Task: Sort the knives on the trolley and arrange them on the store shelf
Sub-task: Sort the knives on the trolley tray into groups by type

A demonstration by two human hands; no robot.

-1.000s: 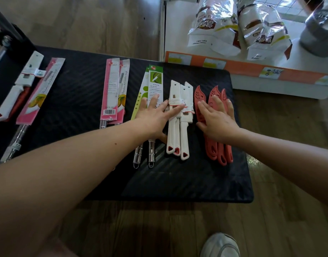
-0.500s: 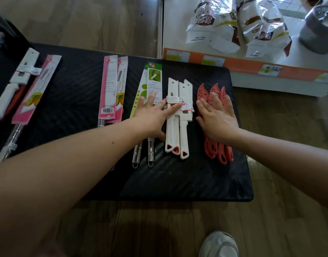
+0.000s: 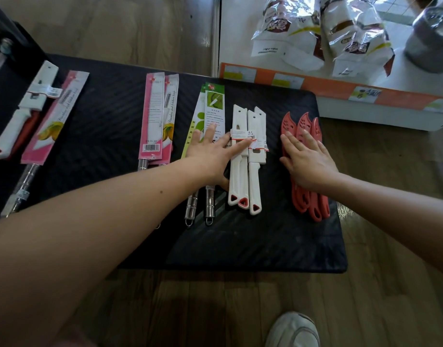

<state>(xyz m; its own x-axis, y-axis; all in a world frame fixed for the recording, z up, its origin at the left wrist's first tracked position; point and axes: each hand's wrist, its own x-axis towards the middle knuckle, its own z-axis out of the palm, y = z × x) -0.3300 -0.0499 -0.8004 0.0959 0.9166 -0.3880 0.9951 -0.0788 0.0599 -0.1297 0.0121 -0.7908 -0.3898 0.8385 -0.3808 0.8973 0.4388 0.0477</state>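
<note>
On the trolley (image 3: 253, 246), the left hand (image 3: 210, 154) lies flat, fingers spread across the white knives (image 3: 254, 186). The right hand (image 3: 308, 164) presses straight fingers on the red knives (image 3: 313, 209). A careless shove could scatter either stack and mix the piles before they reach the shelf (image 3: 340, 96) beyond.

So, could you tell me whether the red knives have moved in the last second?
Yes: under the right hand, the red knives slid right, away from the white knives, which stayed beside the green packs.

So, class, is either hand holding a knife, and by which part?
Nothing is gripped. Left hand flat on white knives, right hand flat on red knives.
</note>
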